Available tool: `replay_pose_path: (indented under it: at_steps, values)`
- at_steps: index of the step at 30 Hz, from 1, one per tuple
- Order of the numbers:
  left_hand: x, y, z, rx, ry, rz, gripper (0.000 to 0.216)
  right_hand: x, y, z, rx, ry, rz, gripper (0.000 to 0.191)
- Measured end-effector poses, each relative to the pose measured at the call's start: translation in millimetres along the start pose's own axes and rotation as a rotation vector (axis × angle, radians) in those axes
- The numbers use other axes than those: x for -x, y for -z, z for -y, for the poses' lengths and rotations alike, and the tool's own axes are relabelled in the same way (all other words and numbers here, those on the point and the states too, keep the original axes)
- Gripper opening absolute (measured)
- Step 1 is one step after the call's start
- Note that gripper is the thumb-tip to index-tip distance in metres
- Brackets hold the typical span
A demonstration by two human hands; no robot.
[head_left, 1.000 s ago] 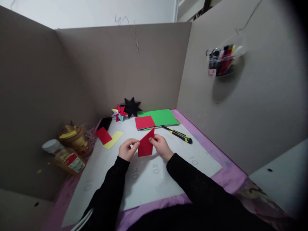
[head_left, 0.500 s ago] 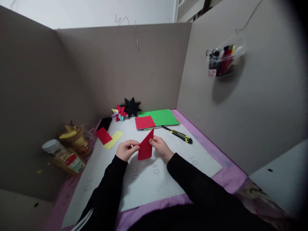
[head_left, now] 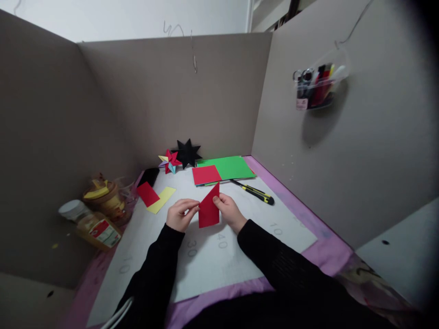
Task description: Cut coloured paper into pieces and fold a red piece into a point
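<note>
A folded red paper piece [head_left: 209, 209] with a pointed top is held just above the white cutting mat [head_left: 219, 256]. My left hand [head_left: 180, 214] pinches its left edge and my right hand [head_left: 229, 211] pinches its right edge, fingers closed on the paper. Both sleeves are black. Behind my hands lie a red square sheet [head_left: 206, 174] on green sheets [head_left: 229, 167], and a yellow-black utility knife [head_left: 255, 192].
A red strip [head_left: 148, 193] and a yellow strip [head_left: 162, 199] lie at the mat's left. Paper stars, one black [head_left: 187, 152] and one multicoloured [head_left: 169, 161], stand at the back. Jars [head_left: 96, 224] sit at the left. Cardboard walls enclose the desk; a pen holder [head_left: 318, 87] hangs on the right wall.
The red paper piece has been shifted slightly and stands a little more upright between the hands. Both hands stay almost in place.
</note>
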State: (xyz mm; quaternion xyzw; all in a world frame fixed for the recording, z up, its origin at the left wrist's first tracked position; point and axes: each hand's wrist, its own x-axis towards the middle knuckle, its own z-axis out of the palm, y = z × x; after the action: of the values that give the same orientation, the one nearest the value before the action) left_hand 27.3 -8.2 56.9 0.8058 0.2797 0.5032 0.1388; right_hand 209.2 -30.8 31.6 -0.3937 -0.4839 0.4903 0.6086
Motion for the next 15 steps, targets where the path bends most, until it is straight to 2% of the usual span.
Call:
replay_pose_path:
  at_steps: [15]
  values:
    - [-3.1, 4.1, -2.1, -0.041, -0.051, 0.068, 0.006, -0.5, 1.6, -1.9, -0.032, -0.047, 0.036, 0.038]
